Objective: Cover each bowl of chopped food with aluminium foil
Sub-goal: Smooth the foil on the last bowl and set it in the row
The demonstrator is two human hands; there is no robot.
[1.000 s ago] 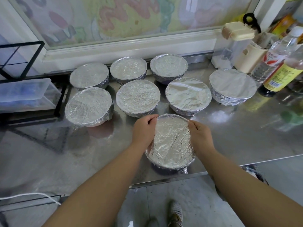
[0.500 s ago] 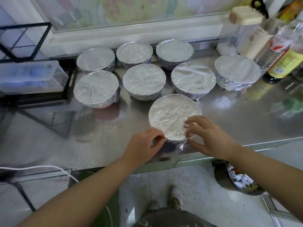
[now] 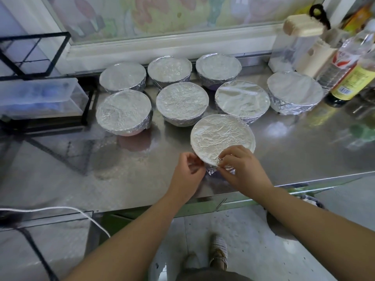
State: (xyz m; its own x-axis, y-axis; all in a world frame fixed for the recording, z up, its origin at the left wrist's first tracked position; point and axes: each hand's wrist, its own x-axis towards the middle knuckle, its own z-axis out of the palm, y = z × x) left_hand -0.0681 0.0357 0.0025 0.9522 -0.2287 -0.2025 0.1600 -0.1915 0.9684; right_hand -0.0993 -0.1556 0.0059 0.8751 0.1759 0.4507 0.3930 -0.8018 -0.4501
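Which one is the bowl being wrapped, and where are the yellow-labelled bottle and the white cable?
bowl being wrapped (image 3: 222,136), head view, middle of its foil top.
yellow-labelled bottle (image 3: 354,82), head view, on its label.
white cable (image 3: 60,208), head view, on its curved stretch.

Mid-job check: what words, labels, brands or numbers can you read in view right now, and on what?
No text is readable.
Label of the clear bottle, red and white: print blurred, unreadable.
Label of the dark bottle, yellow: print and barcode too small to read.
On the foil: no writing.
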